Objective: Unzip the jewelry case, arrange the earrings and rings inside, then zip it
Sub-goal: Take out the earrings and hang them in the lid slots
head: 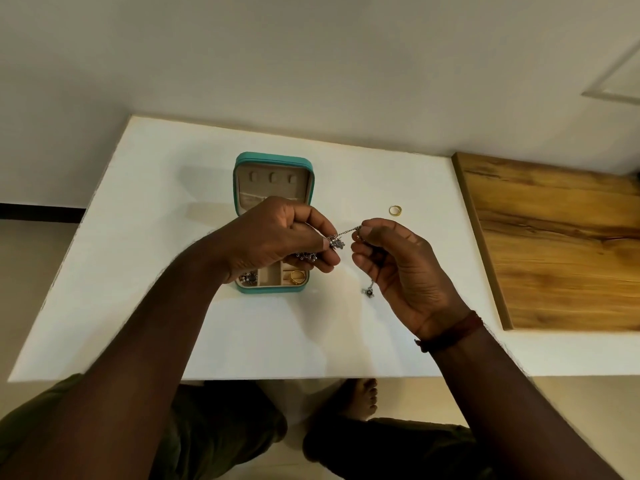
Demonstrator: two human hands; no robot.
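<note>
While the jewelry case [274,156] sits unzipped on the white worktop [156,237], its lid half on the far side and its tray half on the near side, both hands are raised close to it. The left hand [277,237] is over the middle of the case, hiding part of the tray. Its grip is closed, with thumb and curled fingers pinching a silver charm cluster [336,242]. The right hand [401,268] is just right of the case, and its grip is also closed, thumb and forefinger pinching a fine silver chain [347,231]. The chain runs between the two hands. A small dark-centred pendant [369,291] hangs below the right hand, just right of the case's near right corner.

Inside the case, the near left compartment holds a silver ornament [249,278], and the near right compartment holds a gold ring [298,276]. The compartment between them shows only its beige lining. A second gold ring [395,210] lies on the worktop, well to the right of the case. A wooden board [554,244] lies farther right still. A dark wrist band [450,332] circles the right wrist.
</note>
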